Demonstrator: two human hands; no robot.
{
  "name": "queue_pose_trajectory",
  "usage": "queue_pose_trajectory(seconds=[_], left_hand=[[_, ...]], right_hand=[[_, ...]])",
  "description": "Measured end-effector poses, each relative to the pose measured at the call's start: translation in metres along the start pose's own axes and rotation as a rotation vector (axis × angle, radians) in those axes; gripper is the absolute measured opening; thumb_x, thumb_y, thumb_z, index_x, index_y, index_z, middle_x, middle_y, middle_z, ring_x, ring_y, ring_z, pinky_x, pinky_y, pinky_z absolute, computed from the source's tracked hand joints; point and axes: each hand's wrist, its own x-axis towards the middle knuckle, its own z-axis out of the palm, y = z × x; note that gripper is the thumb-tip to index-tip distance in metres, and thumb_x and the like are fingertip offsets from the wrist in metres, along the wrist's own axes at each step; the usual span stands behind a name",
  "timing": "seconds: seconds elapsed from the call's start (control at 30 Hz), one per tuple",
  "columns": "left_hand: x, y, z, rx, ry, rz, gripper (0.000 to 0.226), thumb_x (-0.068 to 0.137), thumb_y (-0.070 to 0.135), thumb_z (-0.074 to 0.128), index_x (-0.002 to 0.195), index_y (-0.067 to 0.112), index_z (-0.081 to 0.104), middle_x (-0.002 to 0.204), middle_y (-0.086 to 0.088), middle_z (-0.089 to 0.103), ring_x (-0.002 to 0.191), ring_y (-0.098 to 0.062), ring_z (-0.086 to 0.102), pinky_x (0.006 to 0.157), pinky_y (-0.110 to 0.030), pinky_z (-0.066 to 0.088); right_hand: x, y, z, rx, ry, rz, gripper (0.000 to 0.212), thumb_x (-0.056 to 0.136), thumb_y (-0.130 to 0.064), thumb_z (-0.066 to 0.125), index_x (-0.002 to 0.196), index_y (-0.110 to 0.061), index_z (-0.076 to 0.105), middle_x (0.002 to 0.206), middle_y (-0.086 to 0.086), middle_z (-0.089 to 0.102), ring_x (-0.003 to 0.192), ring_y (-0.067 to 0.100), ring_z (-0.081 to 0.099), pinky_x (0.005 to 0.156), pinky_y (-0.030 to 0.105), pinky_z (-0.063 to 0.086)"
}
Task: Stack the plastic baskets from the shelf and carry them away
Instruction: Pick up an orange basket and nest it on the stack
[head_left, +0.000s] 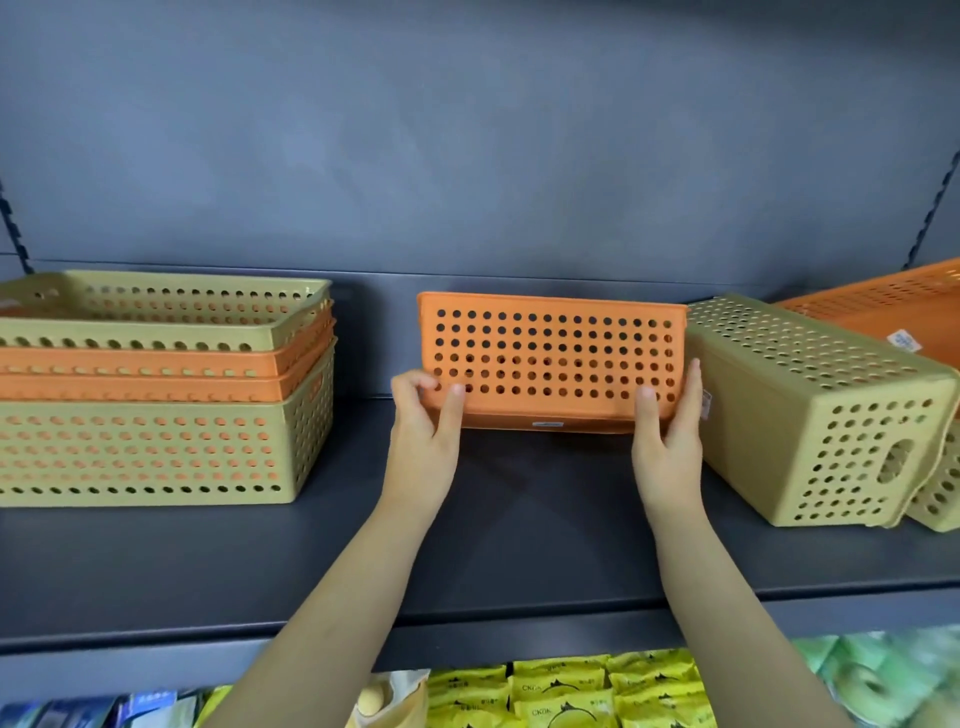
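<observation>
An orange perforated basket (550, 358) stands on its side in the middle of the dark shelf (519, 519), its holed bottom facing me. My left hand (423, 415) grips its lower left corner and my right hand (667, 421) grips its lower right corner. A nested stack of olive and orange baskets (156, 395) sits at the left. An olive basket (815, 410) lies tipped on its side just right of the held one, almost touching my right hand. Another orange basket (883, 306) lies behind it.
The shelf's grey back panel (467, 156) rises close behind the baskets. A second olive basket (940, 488) peeks out at the far right edge. Below the shelf lip lie yellow snack packets (561, 691) and other packaged goods.
</observation>
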Motion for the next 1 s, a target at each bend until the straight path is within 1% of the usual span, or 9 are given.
queue_pose_trajectory(seconds=[0.07,0.17,0.27,0.33,0.43,0.57,0.7,0.83,1.0], left_hand=[[0.001,-0.002,-0.002,-0.043,0.055,-0.004,0.023,0.1,0.035,0.053,0.111,0.025,0.034,0.103,0.018,0.05,0.096,-0.003,0.055,0.085,-0.03,0.043],[0.004,-0.007,-0.005,-0.084,0.104,-0.061,0.05,0.092,0.051,0.059,0.13,0.032,0.032,0.114,0.013,0.053,0.103,-0.011,0.06,0.092,-0.035,0.047],[0.005,-0.005,-0.008,-0.01,0.102,-0.119,0.078,0.089,0.059,0.059,0.151,0.027,0.026,0.139,-0.002,0.045,0.113,-0.007,0.053,0.096,-0.033,0.041],[0.004,-0.002,-0.009,0.044,0.072,-0.116,0.069,0.094,0.051,0.056,0.153,0.026,0.03,0.141,-0.004,0.039,0.098,0.013,0.045,0.092,-0.025,0.031],[0.002,-0.001,-0.009,0.063,0.046,-0.097,0.056,0.096,0.051,0.052,0.146,0.031,0.041,0.135,-0.003,0.038,0.089,0.028,0.039,0.092,-0.024,0.031],[0.004,-0.002,-0.008,0.041,0.03,-0.029,0.047,0.096,0.049,0.053,0.14,0.034,0.046,0.133,0.001,0.045,0.12,-0.001,0.041,0.097,-0.025,0.034],[0.001,0.003,-0.008,-0.078,0.042,0.017,0.045,0.097,0.04,0.057,0.14,0.032,0.046,0.115,0.021,0.065,0.109,0.008,0.061,0.091,-0.023,0.051],[-0.004,0.016,-0.016,-0.112,0.03,0.07,0.053,0.098,0.033,0.059,0.148,0.026,0.041,0.121,0.013,0.067,0.113,-0.001,0.064,0.098,-0.031,0.053],[0.007,0.062,-0.05,-0.055,0.0,0.193,0.056,0.096,0.033,0.061,0.147,0.024,0.04,0.122,0.015,0.065,0.109,0.009,0.061,0.091,-0.014,0.051]], right_hand=[[0.0,-0.002,-0.002,0.021,0.009,0.026,0.078,0.096,-0.053,0.048,0.159,-0.025,0.011,0.147,-0.016,0.033,0.134,-0.004,0.027,0.109,0.012,0.025],[0.001,0.002,-0.006,-0.017,0.058,0.043,0.098,0.08,-0.072,0.056,0.157,-0.021,0.023,0.156,-0.002,0.035,0.144,0.014,0.032,0.118,0.044,0.031],[0.002,0.001,-0.006,-0.049,0.018,0.094,0.104,0.067,-0.079,0.06,0.151,-0.024,0.034,0.153,0.004,0.034,0.141,0.018,0.036,0.116,0.042,0.033],[0.003,0.004,-0.006,0.004,-0.007,0.118,0.088,0.071,-0.072,0.066,0.143,-0.026,0.046,0.147,0.002,0.038,0.132,0.017,0.045,0.11,0.038,0.038],[0.008,0.011,-0.007,0.073,-0.047,0.137,0.068,0.069,-0.073,0.069,0.126,-0.038,0.058,0.135,-0.004,0.054,0.122,0.014,0.056,0.105,0.043,0.045],[0.008,0.008,-0.01,0.21,-0.067,0.136,0.04,0.086,-0.045,0.069,0.122,-0.039,0.054,0.111,-0.018,0.064,0.103,-0.001,0.06,0.084,0.024,0.048],[0.003,0.0,-0.01,0.264,-0.057,0.122,0.044,0.091,-0.035,0.066,0.132,-0.029,0.051,0.105,-0.022,0.061,0.095,-0.006,0.059,0.074,0.012,0.043],[-0.005,-0.009,-0.011,0.302,-0.054,0.139,0.038,0.091,-0.035,0.066,0.127,-0.03,0.054,0.107,-0.018,0.063,0.099,-0.003,0.06,0.09,0.025,0.05],[-0.015,-0.038,-0.002,0.411,-0.025,0.116,0.023,0.088,-0.042,0.066,0.108,-0.045,0.055,0.114,-0.014,0.067,0.112,0.009,0.063,0.105,0.047,0.048]])
